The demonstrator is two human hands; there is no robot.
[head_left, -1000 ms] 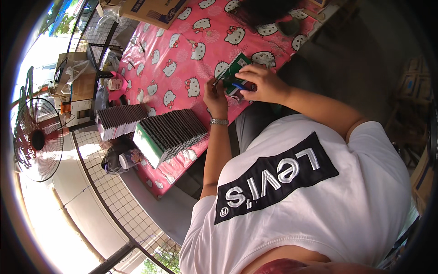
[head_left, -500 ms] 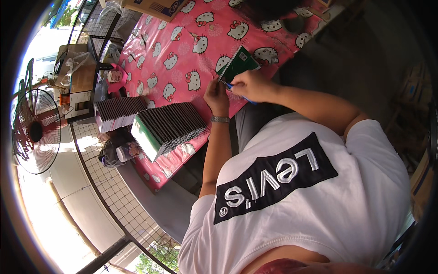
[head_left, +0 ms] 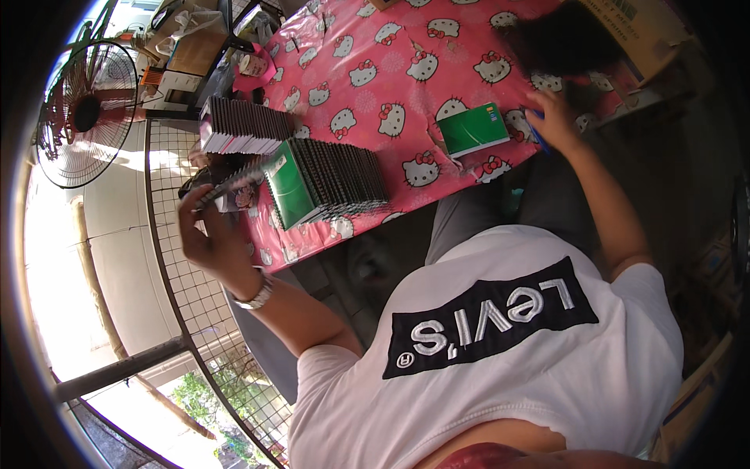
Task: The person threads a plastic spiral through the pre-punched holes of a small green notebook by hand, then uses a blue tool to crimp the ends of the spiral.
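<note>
My left hand (head_left: 207, 238) is raised at the left, fingers closed on a thin spiral notebook (head_left: 234, 184) seen edge-on and blurred. That notebook is beside the front of a stack of black spiral-bound notebooks (head_left: 344, 176) whose front cover is green. Over the right part of the table, my right hand (head_left: 556, 121) is closed around a slim blue-handled tool (head_left: 539, 134), its working end not clear. A green notebook (head_left: 473, 130) lies flat on the pink tablecloth (head_left: 426, 148), left of my right hand and apart from it.
Behind the first stack stands another row of notebooks (head_left: 242, 129). A pink container with a cup (head_left: 254, 66) is farther back. A cardboard box (head_left: 641, 43) and a dark blurred mass (head_left: 566, 39) are at the far right. A fan (head_left: 86, 113) stands at the left by wire mesh.
My hands were together over a green notebook at the table edge. Now the left has swung left with a notebook to the stack, and the right has moved right with the blue-handled tool.
</note>
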